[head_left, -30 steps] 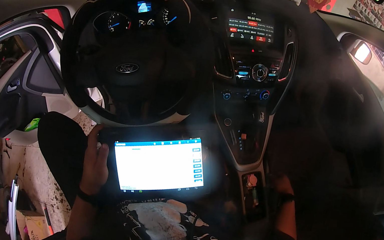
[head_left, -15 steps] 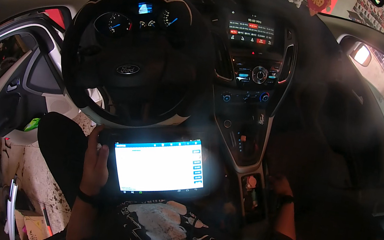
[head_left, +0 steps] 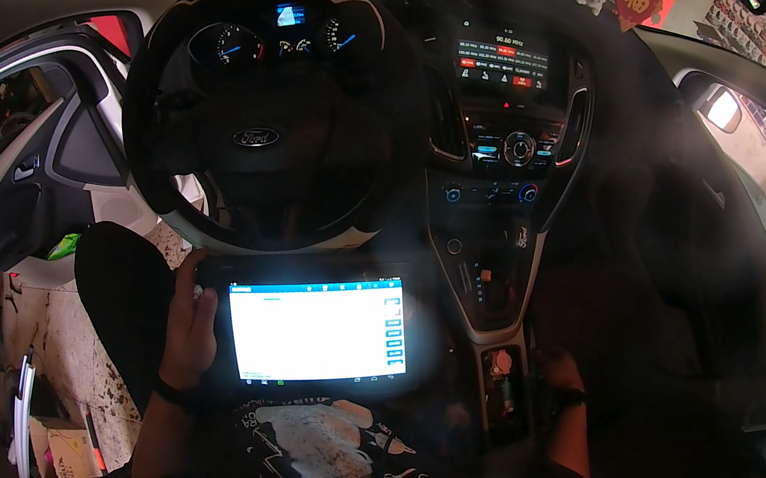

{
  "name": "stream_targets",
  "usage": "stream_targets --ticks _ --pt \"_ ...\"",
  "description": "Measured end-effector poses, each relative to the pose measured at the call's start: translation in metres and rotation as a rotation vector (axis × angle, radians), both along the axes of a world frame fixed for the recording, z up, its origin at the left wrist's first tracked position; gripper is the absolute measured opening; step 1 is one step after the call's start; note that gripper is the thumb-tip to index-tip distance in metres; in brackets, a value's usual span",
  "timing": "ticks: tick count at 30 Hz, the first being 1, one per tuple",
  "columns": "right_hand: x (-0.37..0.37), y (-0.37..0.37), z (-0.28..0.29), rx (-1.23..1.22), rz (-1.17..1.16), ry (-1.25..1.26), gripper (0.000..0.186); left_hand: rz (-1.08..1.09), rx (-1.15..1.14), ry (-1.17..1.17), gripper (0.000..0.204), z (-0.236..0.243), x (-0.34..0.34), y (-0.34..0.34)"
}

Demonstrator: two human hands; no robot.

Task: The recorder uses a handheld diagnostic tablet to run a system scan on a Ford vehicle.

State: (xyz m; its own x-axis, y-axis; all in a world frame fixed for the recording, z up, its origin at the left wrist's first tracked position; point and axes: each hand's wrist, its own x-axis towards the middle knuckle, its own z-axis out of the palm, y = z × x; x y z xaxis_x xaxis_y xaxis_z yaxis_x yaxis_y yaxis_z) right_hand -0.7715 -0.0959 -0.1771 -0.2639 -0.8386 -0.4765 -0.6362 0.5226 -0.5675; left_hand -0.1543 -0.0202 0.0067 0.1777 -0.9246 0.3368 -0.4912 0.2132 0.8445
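A tablet (head_left: 317, 329) in a dark casing lies over my lap, its bright screen lit with a blue bar along the top and a column of small blue buttons down the right side. Around its left edge my left hand (head_left: 192, 334) is closed, with the thumb on the front. My right hand (head_left: 563, 373) rests low beside the centre console (head_left: 489, 330), just right of the cup holder (head_left: 499, 380). Deep shadow hides most of its fingers, so I cannot make out whether it grips anything.
The steering wheel (head_left: 245, 216) stands beyond the tablet, with the gear lever (head_left: 486, 277) to its right. A lit dashboard screen (head_left: 501, 66) sits above the controls. At left the car door (head_left: 33, 181) is swung out; a cardboard box (head_left: 69, 452) lies on the floor outside.
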Motion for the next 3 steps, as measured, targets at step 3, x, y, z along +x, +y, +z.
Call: stream_targets --ticks 3 --pt "0.0049 -0.0016 0.0135 0.085 -0.011 -0.045 0.048 -0.003 0.000 0.022 0.055 -0.0002 -0.0005 0.0005"
